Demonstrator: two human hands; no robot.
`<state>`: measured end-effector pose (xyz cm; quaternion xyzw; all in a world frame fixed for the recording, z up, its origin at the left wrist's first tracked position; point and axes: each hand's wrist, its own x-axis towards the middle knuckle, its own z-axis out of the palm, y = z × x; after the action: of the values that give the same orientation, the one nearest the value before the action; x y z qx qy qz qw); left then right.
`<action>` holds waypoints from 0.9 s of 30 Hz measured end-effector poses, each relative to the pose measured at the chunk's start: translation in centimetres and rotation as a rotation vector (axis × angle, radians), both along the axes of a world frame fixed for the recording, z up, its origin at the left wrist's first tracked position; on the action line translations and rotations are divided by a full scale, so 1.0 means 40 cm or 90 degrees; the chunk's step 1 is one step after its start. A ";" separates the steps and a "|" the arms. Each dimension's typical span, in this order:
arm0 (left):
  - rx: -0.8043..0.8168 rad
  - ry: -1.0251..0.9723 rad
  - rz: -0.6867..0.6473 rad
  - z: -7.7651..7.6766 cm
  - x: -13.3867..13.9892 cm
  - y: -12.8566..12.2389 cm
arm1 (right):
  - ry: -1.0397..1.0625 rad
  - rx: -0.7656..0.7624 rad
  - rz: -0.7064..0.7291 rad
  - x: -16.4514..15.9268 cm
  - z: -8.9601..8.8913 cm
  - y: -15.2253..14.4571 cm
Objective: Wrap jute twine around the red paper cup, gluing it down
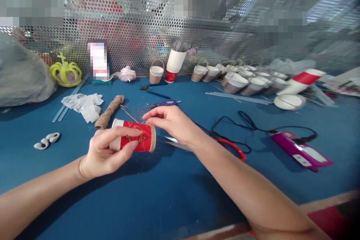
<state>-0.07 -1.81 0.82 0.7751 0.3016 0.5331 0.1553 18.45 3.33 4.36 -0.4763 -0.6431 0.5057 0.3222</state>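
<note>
My left hand (105,152) grips a red and white paper cup (140,137) lying on its side above the blue table; a band of jute twine is wound round its right end. My right hand (168,120) pinches the twine strand (128,113) at the cup's upper edge. That strand runs up and left to a twine spool (109,111) lying on the table.
Red-handled scissors (225,144) lie under my right forearm. A purple glue gun (300,152) with a black cord sits at right. Twine-wrapped cups (244,80), a cup stack (174,63), a small basket (156,72), pliers (153,89), paper scraps (84,105) and a yellow crown (65,71) line the mesh wall.
</note>
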 end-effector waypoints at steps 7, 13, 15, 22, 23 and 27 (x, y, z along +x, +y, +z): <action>-0.132 -0.106 0.040 0.004 0.006 0.008 | -0.065 0.093 -0.009 0.006 -0.010 0.012; -0.252 -0.221 0.081 0.007 0.013 0.032 | -0.073 0.071 0.042 0.014 0.029 -0.017; -0.267 -0.227 0.078 0.003 0.013 0.037 | -0.074 0.028 0.066 0.011 0.033 -0.027; -0.284 -0.193 0.107 -0.004 0.008 0.037 | -0.044 0.011 0.063 -0.002 0.014 -0.031; -0.282 -0.184 0.110 -0.005 0.007 0.037 | -0.043 0.013 0.062 -0.003 0.012 -0.030; -0.266 -0.160 0.108 -0.011 0.004 0.037 | -0.044 0.023 0.051 -0.006 0.007 -0.029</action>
<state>0.08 -0.33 0.39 0.6259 0.4472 0.5626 0.3029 18.22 2.17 4.62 -0.4613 -0.6813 0.4901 0.2877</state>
